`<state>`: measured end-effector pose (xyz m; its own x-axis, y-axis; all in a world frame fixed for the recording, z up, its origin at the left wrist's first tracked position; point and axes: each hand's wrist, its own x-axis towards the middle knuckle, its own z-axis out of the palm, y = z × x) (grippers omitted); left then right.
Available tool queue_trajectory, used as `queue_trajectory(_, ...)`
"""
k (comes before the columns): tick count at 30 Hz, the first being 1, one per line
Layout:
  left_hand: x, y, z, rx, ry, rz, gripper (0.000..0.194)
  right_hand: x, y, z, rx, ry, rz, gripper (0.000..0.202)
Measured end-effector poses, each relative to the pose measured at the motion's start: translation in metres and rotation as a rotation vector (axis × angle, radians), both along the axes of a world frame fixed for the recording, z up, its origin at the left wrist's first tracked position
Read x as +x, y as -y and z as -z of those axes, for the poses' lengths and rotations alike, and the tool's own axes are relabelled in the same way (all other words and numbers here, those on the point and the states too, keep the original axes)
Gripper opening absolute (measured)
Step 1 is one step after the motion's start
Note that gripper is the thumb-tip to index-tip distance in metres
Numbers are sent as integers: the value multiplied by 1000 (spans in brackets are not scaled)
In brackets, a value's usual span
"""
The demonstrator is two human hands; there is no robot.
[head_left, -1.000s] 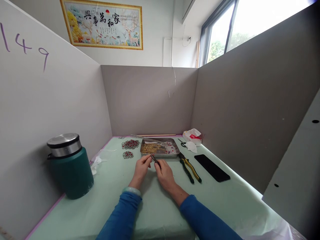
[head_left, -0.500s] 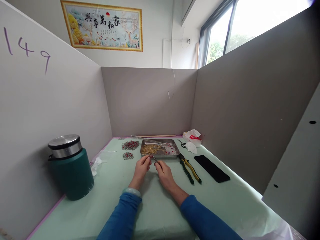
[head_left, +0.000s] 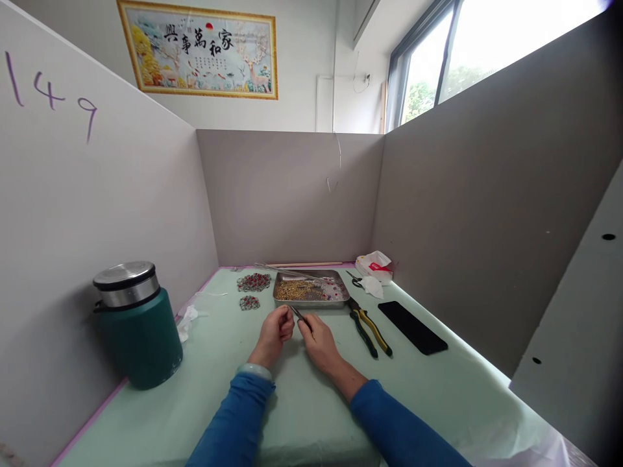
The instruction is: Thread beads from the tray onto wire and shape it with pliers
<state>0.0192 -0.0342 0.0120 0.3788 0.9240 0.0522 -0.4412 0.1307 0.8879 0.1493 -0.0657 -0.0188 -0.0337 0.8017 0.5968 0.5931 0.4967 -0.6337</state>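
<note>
My right hand [head_left: 316,336] is closed around a pair of slim dark tweezers [head_left: 298,315], whose tip points up and left towards my other hand. My left hand [head_left: 276,331] is closed in a pinch; whatever sits between its fingertips is too small to make out. Both hands are just in front of a metal tray [head_left: 311,306]. Inside the tray are small gold-coloured pieces [head_left: 294,290] on the left and clear and reddish beads [head_left: 333,291] on the right. A thin rod lies across it.
Left of the tray lie a larger pile [head_left: 254,282] and a smaller pile [head_left: 250,303] of red and silvery pieces. Pliers [head_left: 370,332], a black phone-like slab [head_left: 413,328], scissors [head_left: 357,281] and a tissue pack [head_left: 374,264] are at right. A green flask [head_left: 139,331] stands left.
The tweezers' tip has swung left, and more of the tool shows. My left hand has turned slightly and its fingers have curled in more.
</note>
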Motion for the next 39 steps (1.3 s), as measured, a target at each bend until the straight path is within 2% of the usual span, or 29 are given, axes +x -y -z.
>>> queue_trajectory(5, -1, 0, -1, -64, 24, 28, 22, 0, 3, -1, 38, 50, 12, 21)
queue_trajectory(14, -1, -4, 3, -29, -29, 2, 24, 1, 5, 0, 107, 189, 126, 19)
queue_trajectory(22, 2, -3, 6, 108, -170, -91, 19, 1, 4, -1, 130, 303, 243, 18)
queue_trajectory(28, 4, -2, 5, 140, -226, -146, 19, 2, 2, 0, 173, 334, 295, 18)
queue_trajectory(39, 2, -9, 10, 230, -286, -222, 36, 3, 3, -1, 153, 332, 296, 16)
